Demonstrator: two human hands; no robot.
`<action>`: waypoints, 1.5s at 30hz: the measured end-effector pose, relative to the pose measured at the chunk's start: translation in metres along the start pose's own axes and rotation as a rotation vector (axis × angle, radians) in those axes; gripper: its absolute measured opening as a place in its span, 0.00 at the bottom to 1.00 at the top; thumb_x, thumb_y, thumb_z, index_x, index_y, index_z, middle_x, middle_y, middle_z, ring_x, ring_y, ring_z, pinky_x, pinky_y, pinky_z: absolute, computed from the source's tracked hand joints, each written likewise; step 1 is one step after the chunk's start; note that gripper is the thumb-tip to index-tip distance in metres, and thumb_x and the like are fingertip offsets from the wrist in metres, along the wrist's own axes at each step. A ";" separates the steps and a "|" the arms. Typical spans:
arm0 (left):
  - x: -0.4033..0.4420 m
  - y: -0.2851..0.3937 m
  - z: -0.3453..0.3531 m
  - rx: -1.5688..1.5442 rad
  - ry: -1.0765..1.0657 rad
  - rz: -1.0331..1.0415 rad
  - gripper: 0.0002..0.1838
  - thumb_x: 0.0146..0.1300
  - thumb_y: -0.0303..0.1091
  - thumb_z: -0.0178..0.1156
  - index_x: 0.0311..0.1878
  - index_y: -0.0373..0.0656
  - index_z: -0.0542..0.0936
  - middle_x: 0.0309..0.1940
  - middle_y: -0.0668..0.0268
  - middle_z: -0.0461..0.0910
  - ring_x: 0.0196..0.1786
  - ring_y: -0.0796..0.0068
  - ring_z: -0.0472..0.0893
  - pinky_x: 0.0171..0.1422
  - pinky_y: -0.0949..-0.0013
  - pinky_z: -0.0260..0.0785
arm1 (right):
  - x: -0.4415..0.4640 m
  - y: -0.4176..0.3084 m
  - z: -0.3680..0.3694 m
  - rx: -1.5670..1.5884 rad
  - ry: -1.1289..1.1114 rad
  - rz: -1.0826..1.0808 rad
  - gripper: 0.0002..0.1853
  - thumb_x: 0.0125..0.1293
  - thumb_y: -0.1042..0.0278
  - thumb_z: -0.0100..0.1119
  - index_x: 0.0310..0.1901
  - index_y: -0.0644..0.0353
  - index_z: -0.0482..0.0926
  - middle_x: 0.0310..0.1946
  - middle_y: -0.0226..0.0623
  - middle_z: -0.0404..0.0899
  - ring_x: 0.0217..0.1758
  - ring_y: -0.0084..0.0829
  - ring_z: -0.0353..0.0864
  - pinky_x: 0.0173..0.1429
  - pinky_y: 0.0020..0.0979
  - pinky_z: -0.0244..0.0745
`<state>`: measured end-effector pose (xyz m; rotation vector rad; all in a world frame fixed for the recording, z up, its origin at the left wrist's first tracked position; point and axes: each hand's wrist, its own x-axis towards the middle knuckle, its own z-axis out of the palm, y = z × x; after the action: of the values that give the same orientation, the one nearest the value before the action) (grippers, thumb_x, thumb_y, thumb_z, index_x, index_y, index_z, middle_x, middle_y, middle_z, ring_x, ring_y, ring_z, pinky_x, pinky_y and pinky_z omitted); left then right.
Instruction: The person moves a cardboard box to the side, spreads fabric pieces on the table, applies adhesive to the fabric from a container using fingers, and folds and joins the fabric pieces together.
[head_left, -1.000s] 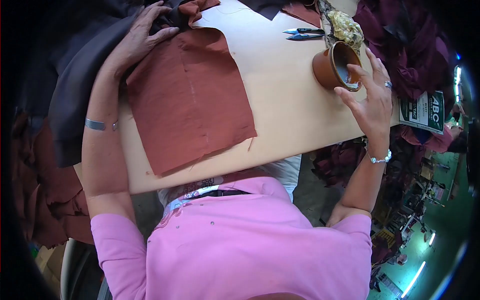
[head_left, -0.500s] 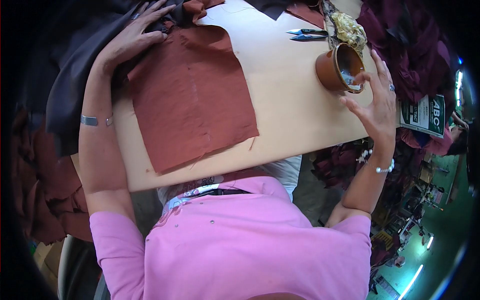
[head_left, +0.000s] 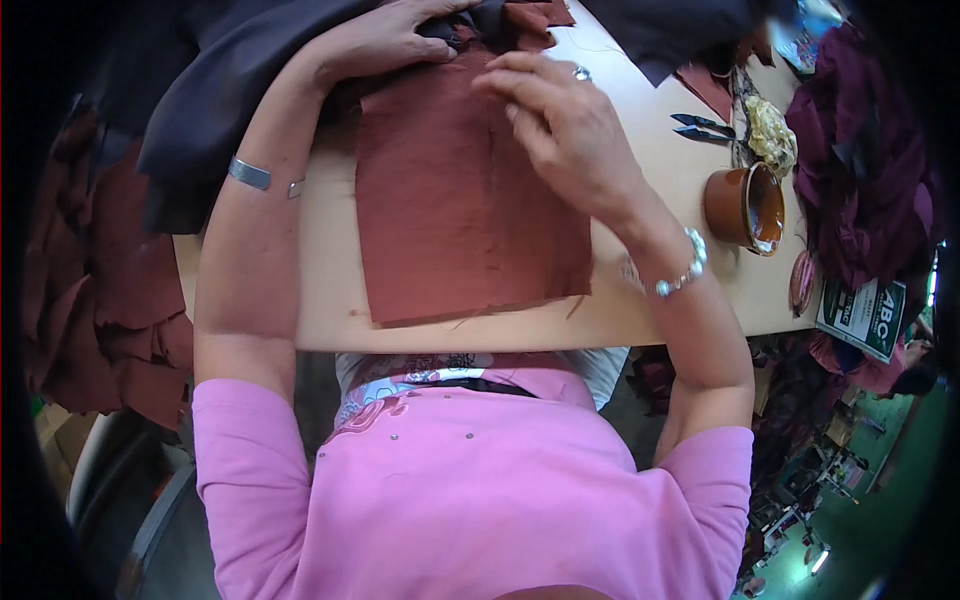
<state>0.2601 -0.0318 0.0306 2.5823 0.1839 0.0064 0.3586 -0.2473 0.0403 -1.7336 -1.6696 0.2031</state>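
A rust-brown cloth piece (head_left: 430, 210) lies flat on the pale table, a faint seam or fold running down it. At its top edge, my left hand (head_left: 385, 40) rests on the dark and rust cloth, thumb apart; its fingertips are partly cut off by the frame. Over the upper right of the rust piece hovers or rests my right hand (head_left: 575, 130), fingers loosely bent and reaching left, thumb apart. Nothing shows in it, though the fingertips are slightly blurred. I cannot tell whether they touch the cloth.
Right of my right hand stand a brown glazed pot (head_left: 730, 208), dark thread snips (head_left: 705, 130) and a crumpled yellowish bundle (head_left: 772, 135). Maroon cloth (head_left: 865, 150) piles up at the right edge, near a green-and-white ABC packet (head_left: 865, 315). Dark cloth (head_left: 215, 100) drapes over the left side.
My right hand has moved left from the brown pot's rim to the rust cloth. My left hand stays at the cloth's top edge. The whole view has shifted, so the table appears further right.
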 end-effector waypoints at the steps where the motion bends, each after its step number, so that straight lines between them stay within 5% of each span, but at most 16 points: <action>1: -0.001 0.001 0.000 -0.005 0.001 -0.009 0.37 0.55 0.44 0.59 0.68 0.45 0.60 0.72 0.51 0.44 0.74 0.48 0.39 0.75 0.56 0.31 | 0.007 0.010 0.004 -0.046 0.003 0.024 0.14 0.56 0.78 0.51 0.44 0.60 0.79 0.46 0.36 0.75 0.50 0.37 0.74 0.56 0.34 0.66; 9: 0.004 -0.007 0.006 0.055 0.031 0.028 0.37 0.55 0.44 0.59 0.68 0.44 0.60 0.71 0.50 0.45 0.73 0.45 0.38 0.75 0.53 0.30 | 0.024 0.021 0.016 -0.157 -0.004 0.113 0.17 0.60 0.78 0.46 0.49 0.58 0.78 0.42 0.36 0.73 0.47 0.35 0.73 0.54 0.32 0.66; 22: 0.003 0.000 0.003 0.038 0.016 -0.018 0.37 0.55 0.43 0.59 0.67 0.45 0.60 0.71 0.51 0.45 0.73 0.47 0.38 0.75 0.55 0.31 | -0.012 -0.006 0.010 -0.180 -0.054 -0.013 0.13 0.51 0.81 0.51 0.36 0.60 0.83 0.36 0.36 0.75 0.41 0.40 0.72 0.48 0.36 0.67; 25: 0.002 -0.001 0.004 0.027 0.021 -0.009 0.37 0.55 0.43 0.59 0.67 0.45 0.60 0.71 0.51 0.45 0.74 0.48 0.38 0.75 0.56 0.31 | -0.013 -0.003 0.013 0.005 -0.021 0.063 0.15 0.51 0.81 0.50 0.38 0.59 0.82 0.38 0.36 0.74 0.43 0.40 0.71 0.49 0.36 0.66; 29: 0.003 -0.005 0.004 0.028 0.020 0.024 0.36 0.56 0.43 0.58 0.67 0.44 0.60 0.71 0.50 0.45 0.74 0.49 0.39 0.75 0.57 0.32 | -0.018 -0.006 0.021 -0.138 0.057 0.013 0.16 0.49 0.83 0.51 0.40 0.62 0.80 0.39 0.39 0.72 0.41 0.40 0.71 0.48 0.36 0.67; 36: 0.004 -0.004 0.004 0.062 0.022 0.017 0.36 0.56 0.42 0.58 0.67 0.43 0.61 0.71 0.50 0.46 0.74 0.50 0.41 0.75 0.59 0.32 | -0.056 -0.028 0.002 0.037 -0.157 -0.029 0.17 0.47 0.84 0.51 0.40 0.62 0.80 0.38 0.41 0.71 0.40 0.39 0.71 0.46 0.35 0.66; 40: 0.003 -0.002 0.004 0.038 0.024 0.002 0.35 0.56 0.42 0.57 0.67 0.43 0.61 0.71 0.50 0.46 0.74 0.51 0.42 0.75 0.60 0.33 | -0.042 -0.021 0.016 -0.070 -0.009 0.009 0.17 0.50 0.82 0.50 0.42 0.61 0.78 0.40 0.40 0.71 0.42 0.37 0.70 0.46 0.34 0.66; 45: 0.004 -0.005 0.004 0.003 0.022 0.017 0.35 0.56 0.42 0.57 0.67 0.43 0.61 0.71 0.50 0.46 0.74 0.51 0.41 0.75 0.60 0.32 | -0.061 -0.039 0.011 -0.218 -0.097 -0.091 0.17 0.50 0.78 0.51 0.45 0.67 0.76 0.39 0.40 0.70 0.42 0.38 0.69 0.47 0.34 0.65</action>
<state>0.2640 -0.0294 0.0241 2.5876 0.1707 0.0413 0.3115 -0.3033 0.0330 -1.8248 -1.8967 0.0650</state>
